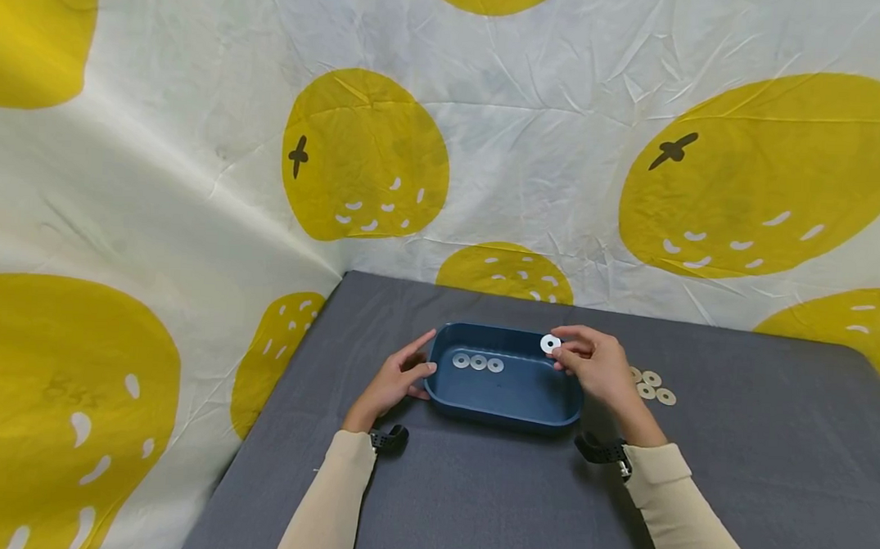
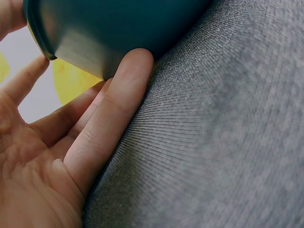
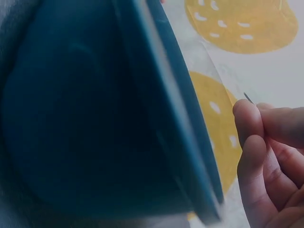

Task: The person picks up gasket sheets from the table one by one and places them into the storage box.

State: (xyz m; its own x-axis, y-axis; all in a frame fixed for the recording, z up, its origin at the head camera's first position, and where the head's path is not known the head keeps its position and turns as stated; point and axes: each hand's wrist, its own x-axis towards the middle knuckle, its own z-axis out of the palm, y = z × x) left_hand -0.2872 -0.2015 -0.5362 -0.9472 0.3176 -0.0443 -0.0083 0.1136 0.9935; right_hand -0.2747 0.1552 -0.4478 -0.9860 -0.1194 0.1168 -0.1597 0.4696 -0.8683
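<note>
A blue rectangular tray [image 1: 504,396] sits on the grey cloth with a row of 3 flat silver washers [image 1: 478,362] on its floor toward the left. My left hand [image 1: 394,381] holds the tray's left end, thumb over the rim and fingers spread along the outer wall. In the left wrist view its fingertips touch the tray's side [image 2: 95,33] low down by the cloth. Over the tray's back right part, my right hand [image 1: 593,365] pinches another washer [image 1: 550,344] between thumb and fingertips. From the right wrist that washer shows only as a thin dark edge [image 3: 248,98].
Several more washers [image 1: 656,388] lie on the cloth just right of the tray, partly behind the right hand. The grey-covered table [image 1: 474,497] meets a white curtain [image 1: 533,172] with yellow fruit prints at the back and left. Both wrists wear black straps [image 1: 600,449].
</note>
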